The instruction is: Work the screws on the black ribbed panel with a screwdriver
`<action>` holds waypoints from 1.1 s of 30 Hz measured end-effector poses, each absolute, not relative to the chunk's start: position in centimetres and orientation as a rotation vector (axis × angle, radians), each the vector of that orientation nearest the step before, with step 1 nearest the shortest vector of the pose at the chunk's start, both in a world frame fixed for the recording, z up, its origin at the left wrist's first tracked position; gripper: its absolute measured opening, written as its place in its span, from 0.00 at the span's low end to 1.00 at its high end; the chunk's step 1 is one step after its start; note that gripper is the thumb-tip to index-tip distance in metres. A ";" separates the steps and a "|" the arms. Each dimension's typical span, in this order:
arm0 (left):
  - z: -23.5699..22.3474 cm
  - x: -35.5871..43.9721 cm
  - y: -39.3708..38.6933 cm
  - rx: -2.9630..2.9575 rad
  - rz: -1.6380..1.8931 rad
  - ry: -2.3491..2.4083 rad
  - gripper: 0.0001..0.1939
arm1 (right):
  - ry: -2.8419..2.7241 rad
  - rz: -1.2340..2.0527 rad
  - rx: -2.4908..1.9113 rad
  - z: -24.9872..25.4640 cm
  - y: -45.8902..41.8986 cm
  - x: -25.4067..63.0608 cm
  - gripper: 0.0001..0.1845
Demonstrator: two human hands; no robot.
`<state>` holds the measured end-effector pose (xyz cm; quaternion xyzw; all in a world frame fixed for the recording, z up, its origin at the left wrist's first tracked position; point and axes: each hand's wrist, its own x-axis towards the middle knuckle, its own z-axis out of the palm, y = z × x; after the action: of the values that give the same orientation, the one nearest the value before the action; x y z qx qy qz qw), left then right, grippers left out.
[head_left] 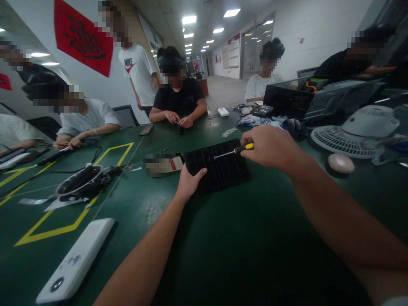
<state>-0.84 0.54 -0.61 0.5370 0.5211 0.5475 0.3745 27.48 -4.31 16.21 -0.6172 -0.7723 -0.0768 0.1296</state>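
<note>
My right hand (270, 146) is closed round the yellow-and-black handle of a screwdriver (226, 154). Its thin metal shaft points left, over a black flat panel (219, 170) with ridges and compartment-like sections. Whether the tip touches the panel I cannot tell. My left hand (189, 180) grips the panel's left edge, thumb on top and the other fingers hidden. Just left of that hand lies a beige card or box with a red patch (168, 165), partly blurred out.
A white device with a round lens-like spot (76, 259) lies at the near left. Black cabled gear (79, 182) sits beyond it. To the right are a white fan (357, 131), a pale mouse (341, 163) and an open metal computer case (344, 100). Several people are around the green table.
</note>
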 end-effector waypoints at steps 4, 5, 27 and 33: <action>-0.3 -0.7 0.4 1.355 1.398 1.320 0.29 | -2.261 -0.200 -1.913 16.5 -4.5 27.2 0.20; -0.3 -0.7 0.4 1.353 1.398 1.324 0.29 | -2.274 -0.174 -1.926 16.5 -4.4 27.2 0.22; -0.4 -0.7 0.5 1.417 1.395 1.335 0.28 | -2.203 -0.171 -1.522 16.7 -3.3 29.6 0.13; -0.4 -0.7 0.4 1.423 1.392 1.353 0.28 | -2.231 -0.193 -1.483 16.1 -3.3 28.9 0.11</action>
<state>-0.70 0.44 -0.40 0.5518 0.5247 0.5397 0.3591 28.87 -3.33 16.13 -0.5378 -0.8091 -0.0701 0.2262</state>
